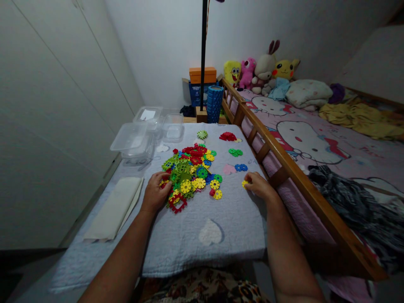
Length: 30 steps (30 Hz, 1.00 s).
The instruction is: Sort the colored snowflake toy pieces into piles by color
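Observation:
A heap of plastic building pieces (186, 170) in red, green, yellow and blue lies mid-table. At its left edge rests my left hand (158, 189), fingers curled against the pieces; what they grip, if anything, I cannot make out. On the right side my right hand (258, 185) pinches a yellow notched disc (244, 184) at the cloth. Just beyond it lie blue discs (241, 167), then green discs (235, 152), then a cluster of red pieces (227, 136). A green piece (202, 134) sits apart behind the heap.
Clear plastic containers (135, 139) stand at the back left. A folded beige cloth (115, 208) lies on the left of the cloth-covered table (189, 252). Along the right runs a wooden bed rail (268, 147). A black pole (203, 54) rises behind.

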{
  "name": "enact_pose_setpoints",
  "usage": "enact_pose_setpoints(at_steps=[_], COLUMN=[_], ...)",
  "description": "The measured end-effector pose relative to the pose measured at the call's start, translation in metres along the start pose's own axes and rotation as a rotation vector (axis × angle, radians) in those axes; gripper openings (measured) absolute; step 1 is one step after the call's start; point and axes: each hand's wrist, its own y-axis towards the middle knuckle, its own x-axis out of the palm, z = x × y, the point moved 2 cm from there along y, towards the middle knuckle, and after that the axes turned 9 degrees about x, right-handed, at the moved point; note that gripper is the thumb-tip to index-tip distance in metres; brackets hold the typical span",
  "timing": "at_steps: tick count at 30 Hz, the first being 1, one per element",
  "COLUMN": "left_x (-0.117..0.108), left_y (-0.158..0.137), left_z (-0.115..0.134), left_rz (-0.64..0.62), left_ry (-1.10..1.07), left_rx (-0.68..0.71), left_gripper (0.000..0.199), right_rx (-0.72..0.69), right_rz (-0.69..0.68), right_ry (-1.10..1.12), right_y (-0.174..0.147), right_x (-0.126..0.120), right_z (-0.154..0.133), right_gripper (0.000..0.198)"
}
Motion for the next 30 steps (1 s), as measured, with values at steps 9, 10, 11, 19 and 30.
enact_pose_setpoints(at_steps=[9, 10, 11, 19, 30], left_x=[0.0, 0.0, 0.0, 0.0, 0.0], left_y=[0.0, 0.0, 0.0, 0.0, 0.0], left_z=[0.001, 0.001, 0.0, 0.0, 0.002], left_rz=[-0.001, -0.001, -0.001, 0.0, 0.0], left_ry=[0.011, 0.01, 0.009, 0.017, 0.008], left_rx=[-0.001, 0.0, 0.0, 0.003, 0.0], left_gripper=[0.027, 0.027, 0.026, 0.025, 0.025], right_rx=[-0.2, -0.237, -0.265, -0.299, -0.279], right_rz=[0.042, 0.022, 0.007, -0.053, -0.039], right_ry=[0.021, 0.019, 0.011, -0.058, -0.031], right_y=[-0.007, -0.009, -0.012, -0.027, -0.024], right_x=[0.016, 0.023, 0.029, 0.058, 0.062], right_z=[-0.071, -0.081, -0.09, -0.108, -0.106], right_gripper=[0.015, 0.018, 0.022, 0.029, 0.033])
